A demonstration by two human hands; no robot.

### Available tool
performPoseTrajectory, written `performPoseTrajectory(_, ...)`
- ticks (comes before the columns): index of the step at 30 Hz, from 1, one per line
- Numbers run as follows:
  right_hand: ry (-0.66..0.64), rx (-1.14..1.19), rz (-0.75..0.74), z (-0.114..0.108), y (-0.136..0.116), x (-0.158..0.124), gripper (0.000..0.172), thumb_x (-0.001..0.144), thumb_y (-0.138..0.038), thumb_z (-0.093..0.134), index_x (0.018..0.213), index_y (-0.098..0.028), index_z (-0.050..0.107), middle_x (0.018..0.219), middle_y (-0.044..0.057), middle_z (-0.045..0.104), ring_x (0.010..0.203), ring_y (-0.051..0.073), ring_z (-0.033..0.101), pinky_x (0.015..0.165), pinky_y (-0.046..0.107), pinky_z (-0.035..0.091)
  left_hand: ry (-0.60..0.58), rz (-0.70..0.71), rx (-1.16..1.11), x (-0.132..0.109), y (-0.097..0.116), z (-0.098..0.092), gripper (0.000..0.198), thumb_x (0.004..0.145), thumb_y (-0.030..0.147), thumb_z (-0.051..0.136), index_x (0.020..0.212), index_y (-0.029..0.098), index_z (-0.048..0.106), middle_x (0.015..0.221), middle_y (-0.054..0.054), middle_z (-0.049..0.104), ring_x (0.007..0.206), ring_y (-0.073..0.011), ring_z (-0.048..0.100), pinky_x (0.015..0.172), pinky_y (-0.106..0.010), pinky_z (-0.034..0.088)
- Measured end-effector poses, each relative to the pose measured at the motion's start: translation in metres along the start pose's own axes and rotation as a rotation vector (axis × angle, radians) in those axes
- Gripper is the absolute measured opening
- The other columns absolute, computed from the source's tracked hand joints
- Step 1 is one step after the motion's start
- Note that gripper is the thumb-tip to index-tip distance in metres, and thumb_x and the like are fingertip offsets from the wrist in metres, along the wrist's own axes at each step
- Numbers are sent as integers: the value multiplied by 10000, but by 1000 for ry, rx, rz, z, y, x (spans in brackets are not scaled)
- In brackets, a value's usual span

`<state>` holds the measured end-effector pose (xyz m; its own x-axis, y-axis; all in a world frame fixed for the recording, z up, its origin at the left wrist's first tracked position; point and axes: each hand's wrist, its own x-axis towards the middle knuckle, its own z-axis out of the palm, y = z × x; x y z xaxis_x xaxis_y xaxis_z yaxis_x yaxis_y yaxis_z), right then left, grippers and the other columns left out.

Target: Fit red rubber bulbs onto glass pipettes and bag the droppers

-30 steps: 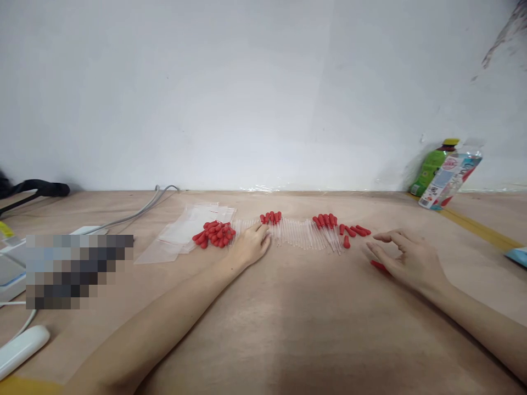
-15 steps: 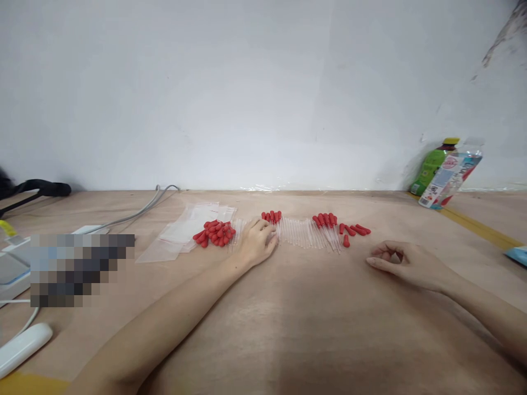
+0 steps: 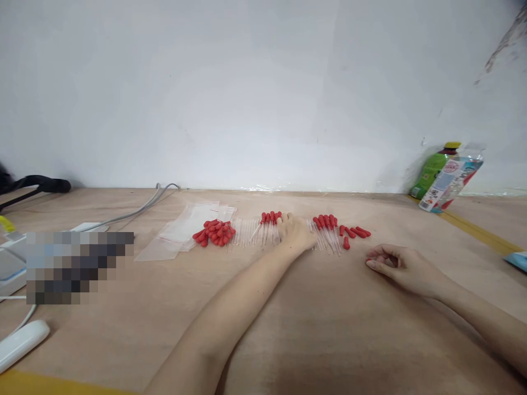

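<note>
My left hand reaches over the middle of a row of thin clear dropper tubes, fingers stretched out and fingertips partly hidden. Beside it on the left lie several droppers with red rubber bulbs; another group of red-bulbed droppers is to its right. My right hand rests on the table at the right, thumb and fingers curled together. A trace of red shows at its fingertips, too small to name. Nearest to it are several loose red rubber bulbs.
A heap of red bulbs lies by clear plastic bags on the left. Farther left are a grey cable, a blurred-out object and a white device. Two bottles stand against the wall at the right.
My left hand has moved right along the row, uncovering tubes and red-bulbed droppers on the left. My right hand has stayed in nearly the same place, fingers still curled.
</note>
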<state>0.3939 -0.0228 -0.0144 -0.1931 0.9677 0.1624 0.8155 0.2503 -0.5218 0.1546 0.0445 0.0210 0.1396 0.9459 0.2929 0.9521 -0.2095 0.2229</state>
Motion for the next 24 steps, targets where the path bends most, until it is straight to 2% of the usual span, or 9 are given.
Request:
performPoseTrajectory(6,136,-49,-50,5,-7,1,335,772,-476,486,905,-193,608,671,24,617,502,134,497,454,262,408,-60,-74,21,6,5,-3,319,660,339,572,846,92,648,1017,-203,575,992,-331,464,829,-430,326)
performPoseTrajectory(11,314,-74,-178,8,-13,1,286,811,-410,460,945,-203,604,792,62,619,653,176,562,547,299,456,-57,-4,0,3,-5,-16,287,739,315,493,812,74,630,972,-218,583,971,-335,484,773,-421,374)
performPoseTrajectory(13,385,-112,-279,10,-17,0,228,815,-365,470,902,-206,608,820,72,611,744,198,568,634,332,466,-43,78,-17,-8,-20,-26,244,775,267,450,784,82,608,929,-193,589,927,-299,507,769,-396,390)
performPoseTrajectory(15,463,-136,-388,16,-24,-1,177,811,-313,486,902,-206,595,869,78,598,834,214,556,725,366,455,-15,161,-39,-26,-40,-36,200,814,216,403,840,104,566,933,-145,580,890,-238,517,767,-352,406)
performPoseTrajectory(17,499,-117,-490,24,-36,-1,159,810,-264,490,934,-203,571,917,81,583,892,216,542,775,377,444,54,326,-109,-48,-64,-42,164,844,188,367,872,118,512,894,-109,569,820,-195,523,721,-318,429)
performPoseTrajectory(19,465,-66,-568,33,-53,0,150,815,-224,484,948,-196,547,921,77,580,883,199,544,769,356,450,69,464,-175,-69,-88,-44,169,876,197,325,870,137,483,811,-70,562,723,-171,525,644,-300,446)
performPoseTrajectory(21,395,-29,-598,43,-73,3,147,830,-192,462,956,-192,537,872,63,589,810,170,553,713,314,459,61,481,-174,-84,-108,-41,174,893,214,323,897,149,485,786,-47,568,696,-160,539,617,-289,458)
performPoseTrajectory(24,325,7,-652,55,-102,12,156,851,-191,426,948,-189,548,847,55,596,756,147,555,664,278,459,158,569,-167,-93,-126,-33,233,883,153,348,1081,171,469,913,-52,591,814,-160,566,709,-294,474)
